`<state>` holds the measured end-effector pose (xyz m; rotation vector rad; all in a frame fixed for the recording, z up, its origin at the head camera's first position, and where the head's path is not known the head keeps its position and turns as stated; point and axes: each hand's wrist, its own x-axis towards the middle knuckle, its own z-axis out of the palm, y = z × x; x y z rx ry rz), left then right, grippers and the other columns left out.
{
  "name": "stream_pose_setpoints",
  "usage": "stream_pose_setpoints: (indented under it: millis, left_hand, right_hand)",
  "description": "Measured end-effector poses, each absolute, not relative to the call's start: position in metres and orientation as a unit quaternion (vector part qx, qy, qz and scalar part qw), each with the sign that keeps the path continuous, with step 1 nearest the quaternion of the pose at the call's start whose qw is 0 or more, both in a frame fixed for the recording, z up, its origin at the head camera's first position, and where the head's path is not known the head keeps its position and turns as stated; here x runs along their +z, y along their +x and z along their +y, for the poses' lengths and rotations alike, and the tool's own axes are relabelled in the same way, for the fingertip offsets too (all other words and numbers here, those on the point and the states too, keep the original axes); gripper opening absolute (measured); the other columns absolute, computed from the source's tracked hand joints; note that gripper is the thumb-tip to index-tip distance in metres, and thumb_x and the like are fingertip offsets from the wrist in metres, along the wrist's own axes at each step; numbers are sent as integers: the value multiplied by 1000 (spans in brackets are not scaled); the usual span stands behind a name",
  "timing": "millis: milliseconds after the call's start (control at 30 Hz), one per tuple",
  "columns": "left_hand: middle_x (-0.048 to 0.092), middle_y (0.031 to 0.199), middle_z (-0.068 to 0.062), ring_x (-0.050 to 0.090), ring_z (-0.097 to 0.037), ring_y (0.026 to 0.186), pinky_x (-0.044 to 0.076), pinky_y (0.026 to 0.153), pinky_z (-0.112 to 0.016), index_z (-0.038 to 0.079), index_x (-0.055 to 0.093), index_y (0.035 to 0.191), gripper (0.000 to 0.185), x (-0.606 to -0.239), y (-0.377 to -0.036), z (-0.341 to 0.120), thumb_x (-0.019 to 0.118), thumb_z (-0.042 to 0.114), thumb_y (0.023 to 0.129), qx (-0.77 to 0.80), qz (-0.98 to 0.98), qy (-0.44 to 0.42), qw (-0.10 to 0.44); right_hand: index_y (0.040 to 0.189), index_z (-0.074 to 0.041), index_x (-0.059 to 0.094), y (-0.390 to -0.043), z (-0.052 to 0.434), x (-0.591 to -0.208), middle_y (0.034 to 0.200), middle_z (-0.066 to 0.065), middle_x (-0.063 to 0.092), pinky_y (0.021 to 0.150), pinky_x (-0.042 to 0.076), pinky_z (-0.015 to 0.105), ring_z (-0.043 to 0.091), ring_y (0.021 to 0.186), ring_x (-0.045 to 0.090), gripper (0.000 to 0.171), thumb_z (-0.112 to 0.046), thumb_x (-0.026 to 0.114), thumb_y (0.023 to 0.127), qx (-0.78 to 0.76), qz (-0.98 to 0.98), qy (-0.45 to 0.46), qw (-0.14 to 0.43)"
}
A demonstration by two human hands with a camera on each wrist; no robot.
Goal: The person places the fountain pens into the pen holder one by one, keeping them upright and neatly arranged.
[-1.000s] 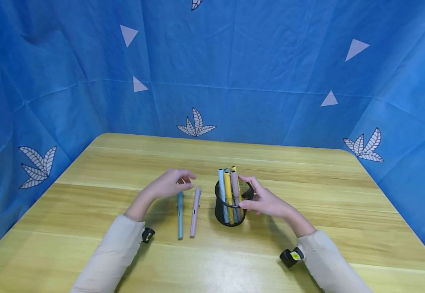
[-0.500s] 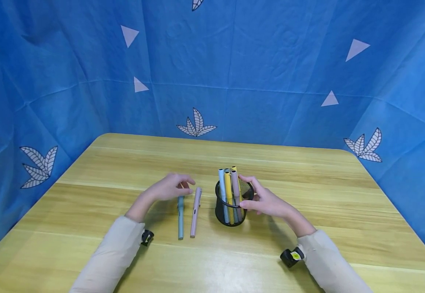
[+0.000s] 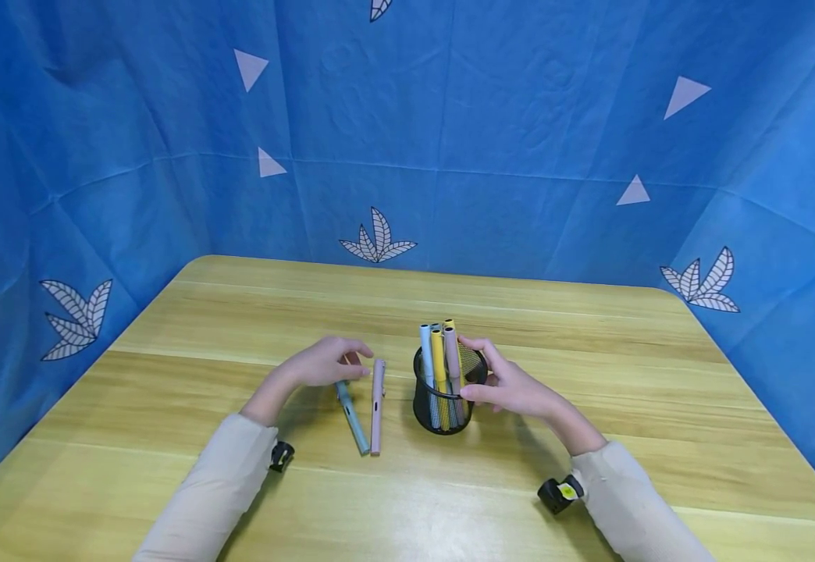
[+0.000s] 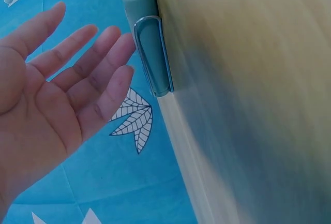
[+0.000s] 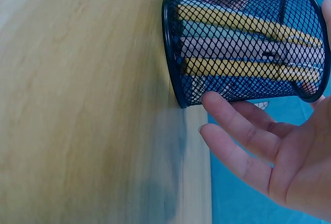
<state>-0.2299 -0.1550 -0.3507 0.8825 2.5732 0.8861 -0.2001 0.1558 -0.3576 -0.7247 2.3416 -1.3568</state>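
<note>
My left hand [image 3: 325, 361] is over the cap end of a teal pen [image 3: 355, 425], which lies slanted on the table. Its fingers are extended and relaxed in the left wrist view, the little finger's tip right by the clip of the teal pen [image 4: 150, 53]. Beside that pen, a lilac pen [image 3: 377, 414] lies roughly straight away from me. A black mesh pen holder [image 3: 421, 402] stands upright, with yellow, light blue and lilac pens in it. My right hand [image 3: 513, 388] holds this holder from the right, thumb and forefinger at its rim, other fingers along the mesh [image 5: 232, 87].
The wooden table [image 3: 520, 312] spreads around the pens and holder. Blue cloth [image 3: 506, 140] with leaf and triangle prints hangs behind it and at both sides. A small black wrist camera [image 3: 556, 494] sits below the right cuff, another [image 3: 281, 455] by the left cuff.
The teal pen has swung from straight to slanted, its near end moving right toward the lilac pen. My left hand has dropped slightly nearer. The right hand and holder stay put.
</note>
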Motion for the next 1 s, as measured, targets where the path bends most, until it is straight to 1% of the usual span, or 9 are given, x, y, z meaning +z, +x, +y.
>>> stream_pose_setpoints:
  millis: [33,100,200,400,500,633,867,933,1000]
  left_hand:
    - [61,94,-11,57,-21,86,47,71,-28,-5,54,116,34,-351,-230,-155,57,14,87,306,891,306,140]
    - [61,93,-11,57,-21,86,47,72,-28,-6,54,115,34,-350,-230,-156,57,14,87,305,891,306,139]
    - [62,91,-9,58,-19,82,47,70,-28,-6,54,115,34,-350,-230,-158,58,14,87,306,892,303,139]
    - [59,72,-9,55,-21,63,43,56,-26,-7,52,116,35,-352,-231,-161,57,12,87,320,889,287,155]
    - [57,68,-8,55,-24,58,41,53,-25,-8,52,116,35,-354,-231,-164,57,12,88,321,890,279,164]
    - [58,71,-7,55,-23,56,42,51,-25,-7,52,115,35,-355,-231,-167,58,12,87,317,895,263,170]
    - [58,71,-5,55,-20,53,44,53,-26,-6,52,116,37,-357,-230,-170,59,15,87,288,911,235,180]
    - [58,70,-4,55,-19,52,44,55,-26,-5,52,116,37,-358,-230,-170,59,15,86,285,913,227,183]
    - [58,68,-5,54,-19,50,45,55,-26,-6,52,116,37,-358,-230,-171,59,15,86,285,914,221,189]
  right_hand:
    - [138,-18,17,-200,156,-358,112,26,49,48,46,37,11,50,39,67,-20,60,86,-478,823,-254,171]
    - [139,-17,16,-200,156,-358,92,25,55,47,45,35,11,49,38,68,-20,59,86,-480,822,-254,173]
    - [139,-17,15,-200,156,-359,70,19,55,47,44,33,10,48,37,68,-20,59,87,-480,821,-256,176]
    - [138,-16,15,-201,156,-359,89,14,58,49,47,38,10,49,39,68,-21,59,87,-472,825,-261,170]
    - [138,-16,15,-201,156,-359,91,14,57,50,47,39,11,50,40,68,-21,59,87,-470,826,-261,170]
    - [139,-16,15,-201,156,-359,83,13,56,50,46,38,11,50,39,68,-21,59,87,-472,825,-260,173]
    - [139,-18,15,-200,156,-359,69,19,51,50,47,38,10,49,38,70,-25,60,86,-476,822,-258,175]
    - [139,-17,15,-201,156,-359,74,16,52,50,47,39,10,49,38,70,-26,60,86,-476,822,-259,174]
    - [139,-18,15,-201,156,-359,72,13,52,50,47,39,10,49,39,70,-27,60,86,-474,824,-258,173]
